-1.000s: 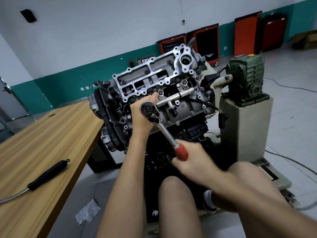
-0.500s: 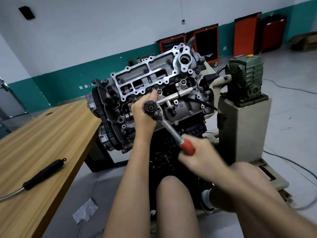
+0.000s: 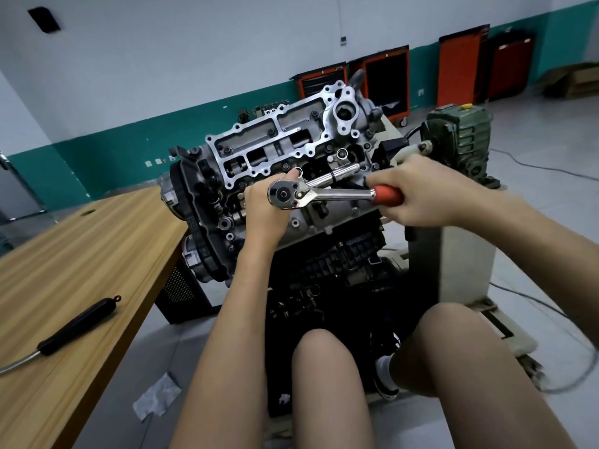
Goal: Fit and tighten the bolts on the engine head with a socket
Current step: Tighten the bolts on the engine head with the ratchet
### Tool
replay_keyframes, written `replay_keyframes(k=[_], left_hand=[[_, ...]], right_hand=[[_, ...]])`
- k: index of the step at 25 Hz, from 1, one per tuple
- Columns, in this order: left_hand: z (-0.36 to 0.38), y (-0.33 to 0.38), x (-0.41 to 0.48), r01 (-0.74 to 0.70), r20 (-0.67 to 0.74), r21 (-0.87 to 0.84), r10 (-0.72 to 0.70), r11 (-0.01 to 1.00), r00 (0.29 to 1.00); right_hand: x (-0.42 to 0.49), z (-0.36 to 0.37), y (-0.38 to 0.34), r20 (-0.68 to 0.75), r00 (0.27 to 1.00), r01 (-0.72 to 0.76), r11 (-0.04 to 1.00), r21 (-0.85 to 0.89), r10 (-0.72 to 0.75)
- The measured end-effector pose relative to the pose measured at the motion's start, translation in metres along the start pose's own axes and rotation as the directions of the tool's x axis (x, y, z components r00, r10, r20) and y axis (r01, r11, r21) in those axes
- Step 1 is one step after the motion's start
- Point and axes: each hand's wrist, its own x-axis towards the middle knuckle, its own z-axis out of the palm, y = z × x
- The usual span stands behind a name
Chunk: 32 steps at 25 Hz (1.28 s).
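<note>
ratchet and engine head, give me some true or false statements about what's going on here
1. The right hand grips the ratchet by its red handle. True.
2. The ratchet's handle points down toward the knees. False: it lies roughly level, pointing right.
3. The left hand holds the ratchet at its head, against the engine head. True.
4. The black-handled tool lies on the floor. False: it lies on the wooden table.
</note>
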Motion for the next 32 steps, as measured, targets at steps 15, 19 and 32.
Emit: replay_keyframes(k=[15,19,32], left_hand=[[-0.004,0.001,-0.004,0.018,-0.02,-0.03,-0.019,0.999,1.0],[-0.001,-0.001,0.0,-0.001,-0.021,-0.016,0.001,1.0,1.0],[0.002,0.001,-0.005,0.043,-0.088,-0.039,-0.047,0.998,0.995]], right_hand=[[-0.035,0.068,-0.043,0.012,0.993,-0.108,0.879,0.465,0.116],[0.002,0.002,0.002,0.001,1.0,0.021,0.999,-0.027,-0.021],[-0.046,0.111,-0.086,-0.061,0.962,-0.146,0.688,0.711,0.267]])
